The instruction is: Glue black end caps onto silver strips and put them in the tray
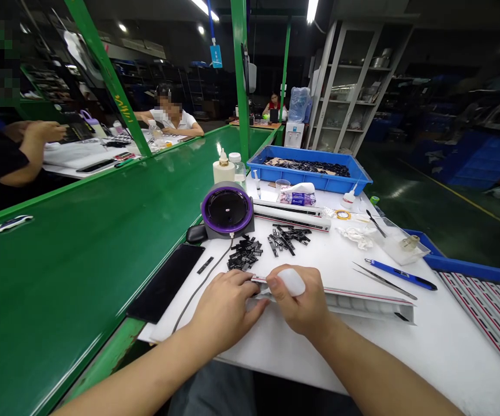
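On the white tabletop lies a long white strip (365,303) with a red line along its edge. My left hand (226,309) is closed around the left end of this strip, thumb in front and fingers behind. My right hand (304,303) is wrapped in a fist around a small white object with a rounded end (293,282), probably a squeeze bottle. Its lower part is hidden by the fingers, just above the strip. Beyond my hands are two loose piles of small black pieces (245,253), and one single black piece (205,265) lies to the left.
A purple-rimmed fan (227,211) stands behind the piles, near a black tablet (167,283). Further back sits a blue tray (310,167) of black pieces. Tweezers (384,281) and a blue pen (399,274) lie right. Striped strips (488,312) fill the far right. Co-workers sit beyond the green partition.
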A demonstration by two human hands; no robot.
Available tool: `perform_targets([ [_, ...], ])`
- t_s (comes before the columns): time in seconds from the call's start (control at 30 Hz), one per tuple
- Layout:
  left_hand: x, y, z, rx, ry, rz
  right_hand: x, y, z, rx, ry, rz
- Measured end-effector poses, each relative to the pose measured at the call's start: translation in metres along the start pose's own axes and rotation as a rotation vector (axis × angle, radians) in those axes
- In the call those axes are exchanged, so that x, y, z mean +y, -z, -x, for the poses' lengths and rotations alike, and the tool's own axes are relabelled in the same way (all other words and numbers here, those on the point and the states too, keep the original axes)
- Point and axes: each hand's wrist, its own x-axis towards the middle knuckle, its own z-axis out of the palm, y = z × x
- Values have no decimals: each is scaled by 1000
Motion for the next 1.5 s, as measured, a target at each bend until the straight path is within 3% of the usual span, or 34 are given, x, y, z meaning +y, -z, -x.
perform_targets([
  [1.5, 0, -1, 0, 19, 4, 16, -1, 0, 1, -18, -25, 20],
])
